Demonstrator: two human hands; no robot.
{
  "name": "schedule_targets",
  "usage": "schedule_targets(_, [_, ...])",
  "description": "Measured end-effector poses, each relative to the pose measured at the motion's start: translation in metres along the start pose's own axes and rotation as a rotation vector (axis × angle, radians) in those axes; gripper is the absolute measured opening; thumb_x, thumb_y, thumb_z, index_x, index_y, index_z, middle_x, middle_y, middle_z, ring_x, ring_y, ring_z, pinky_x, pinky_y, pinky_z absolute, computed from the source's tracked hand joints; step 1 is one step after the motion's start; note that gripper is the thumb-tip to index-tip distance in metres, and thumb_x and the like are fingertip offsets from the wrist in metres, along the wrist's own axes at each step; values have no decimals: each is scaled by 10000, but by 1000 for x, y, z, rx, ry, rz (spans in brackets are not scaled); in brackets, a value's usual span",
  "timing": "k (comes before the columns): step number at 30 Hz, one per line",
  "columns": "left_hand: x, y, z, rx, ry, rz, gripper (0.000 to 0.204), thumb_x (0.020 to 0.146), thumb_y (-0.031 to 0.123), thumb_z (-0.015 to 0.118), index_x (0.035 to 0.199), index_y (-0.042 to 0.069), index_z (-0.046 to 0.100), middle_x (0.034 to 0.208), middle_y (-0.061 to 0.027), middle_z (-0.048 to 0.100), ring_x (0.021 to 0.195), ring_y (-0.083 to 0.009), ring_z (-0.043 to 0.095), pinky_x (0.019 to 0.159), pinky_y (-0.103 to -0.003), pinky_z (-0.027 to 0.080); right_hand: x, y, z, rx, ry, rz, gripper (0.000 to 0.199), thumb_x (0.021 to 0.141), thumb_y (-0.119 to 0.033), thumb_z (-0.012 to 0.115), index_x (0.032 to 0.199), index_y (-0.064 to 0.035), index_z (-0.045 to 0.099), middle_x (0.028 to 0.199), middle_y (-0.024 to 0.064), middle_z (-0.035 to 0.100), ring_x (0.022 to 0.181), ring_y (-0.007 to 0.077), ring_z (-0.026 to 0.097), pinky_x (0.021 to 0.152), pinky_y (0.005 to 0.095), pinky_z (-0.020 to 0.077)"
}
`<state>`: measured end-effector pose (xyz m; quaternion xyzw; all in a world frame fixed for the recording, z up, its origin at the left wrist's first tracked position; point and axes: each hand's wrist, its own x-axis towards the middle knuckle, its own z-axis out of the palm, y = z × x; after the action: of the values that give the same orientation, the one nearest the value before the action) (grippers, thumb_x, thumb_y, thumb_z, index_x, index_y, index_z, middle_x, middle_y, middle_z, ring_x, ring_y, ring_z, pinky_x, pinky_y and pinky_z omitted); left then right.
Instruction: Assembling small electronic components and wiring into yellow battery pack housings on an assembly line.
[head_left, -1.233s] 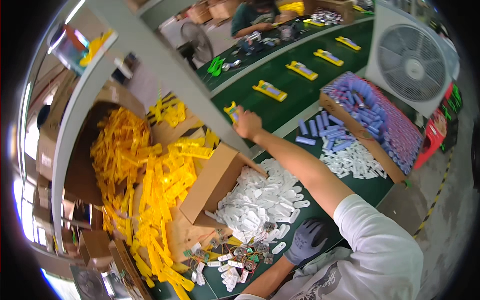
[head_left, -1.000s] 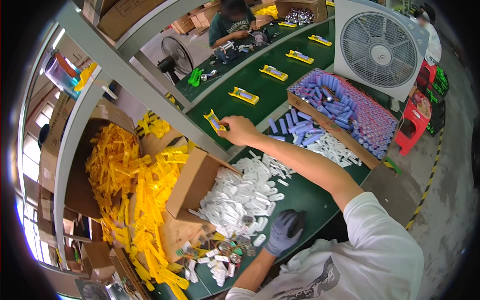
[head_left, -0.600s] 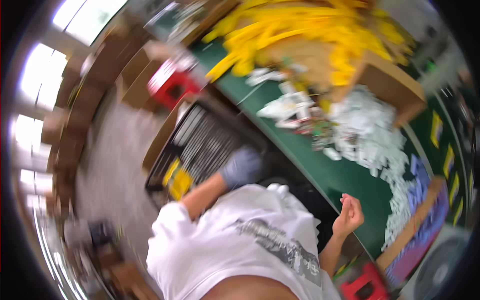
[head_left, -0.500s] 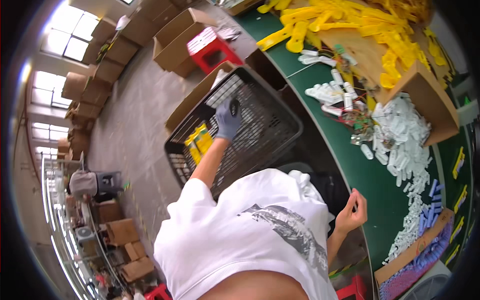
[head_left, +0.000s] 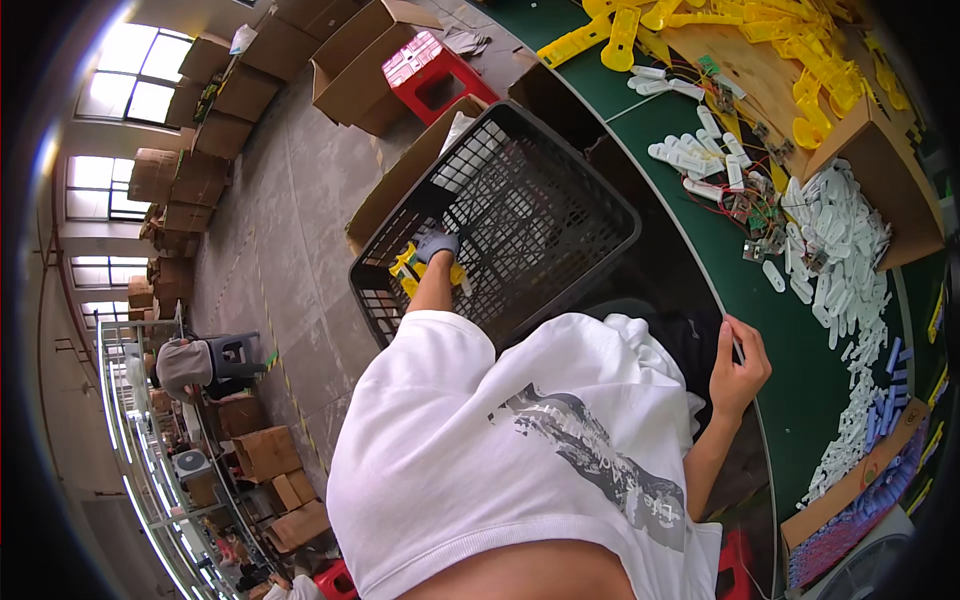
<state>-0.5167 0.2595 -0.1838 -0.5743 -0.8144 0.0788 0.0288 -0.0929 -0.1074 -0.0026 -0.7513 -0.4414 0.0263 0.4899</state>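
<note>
Currently my gloved left hand (head_left: pixel 437 246) reaches into the black crate (head_left: pixel 590 190), closed on yellow parts (head_left: pixel 410 268); my bare right hand (head_left: pixel 738 365) grips the table edge (head_left: pixel 752 420).

My one head camera looks steeply down and to my left, over my own white-shirted torso (head_left: pixel 520 450), close below the lens. Beyond it sits the black plastic lattice crate (head_left: pixel 560 190) on the grey concrete floor (head_left: pixel 270 250), and the green worktable (head_left: pixel 770 310) curves along the right rim. There is no second view to share anything with.
</note>
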Motion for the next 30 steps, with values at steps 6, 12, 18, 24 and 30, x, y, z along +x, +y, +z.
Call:
schedule_targets(6, [-55, 42, -31, -313, 63, 127, 392, 758, 341, 679, 969, 11, 703, 963, -199, 700, 887, -350, 682, 811, -406, 527, 3, 2, 0, -8, -15, -13, 66, 859, -6, 662, 918, 4, 690, 894, 110, 709, 798, 257, 672, 735, 340, 524])
schedule_targets(12, [-153, 115, -170, -1437, -303, 336, 186, 802, 45, 742, 940, -27, 641, 789, -31, 646, 694, -93, 575, 639, -253, 469, 16, -26, 11, 289, -90, 165, 304, 811, -85, 724, 1103, -23, 668, 1087, 117, 666, 965, 243, 647, 800, 331, 517])
schedule_targets(18, [-266, 203, -285, -1202, -215, 1005, 165, 835, 51, 726, 940, -27, 626, 780, -17, 628, 689, -67, 544, 641, -233, 455, 42, -36, 25, 497, -102, 86, 710, 767, -179, 786, 1387, -68, 459, 1354, 196, 479, 1184, 319, 555, 979, 400, 458])
schedule_targets(24, [-322, 249, -297, -1479, -757, 1147, 245, 857, 10, 676, 1094, -15, 617, 903, -42, 657, 748, -84, 609, 681, -242, 497, 28, -2, -12, 579, 114, 344, 343, 856, -107, 701, 1177, -7, 632, 1012, 113, 692, 923, 137, 658, 832, 280, 514])
schedule_targets(30, [-350, 285, -306, -679, -30, 2337, 736, 659, 202, 781, 1346, 145, 524, 1433, -138, 419, 1351, -419, 315, 1115, -528, 279, -3, 32, -73, 539, 283, 574, 267, 886, -117, 671, 1114, 22, 666, 951, 91, 711, 855, 118, 658, 798, 270, 515])
